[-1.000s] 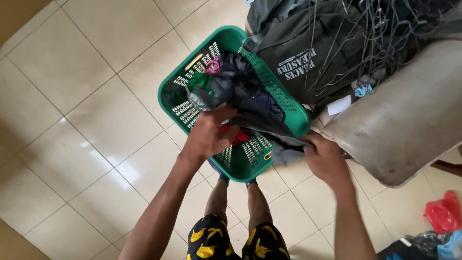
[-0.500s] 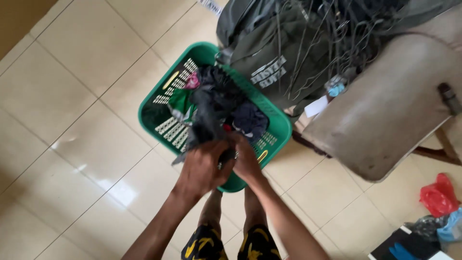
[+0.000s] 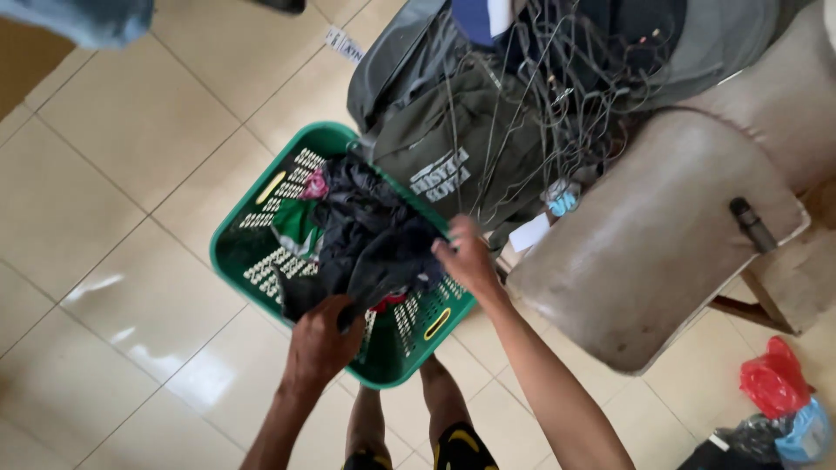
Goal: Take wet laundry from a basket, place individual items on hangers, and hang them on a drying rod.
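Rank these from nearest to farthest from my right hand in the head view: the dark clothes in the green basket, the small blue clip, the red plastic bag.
From the right hand:
1. Dark clothes, touching it, left.
2. Small blue clip, up right, by the hangers.
3. Red plastic bag, far lower right on the floor.

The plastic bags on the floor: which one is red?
The upper bag, at the right edge beside the chair leg; the ones below it are black and blue.

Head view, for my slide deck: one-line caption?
Left hand and right hand grip dark clothes in a green basket on tiles.
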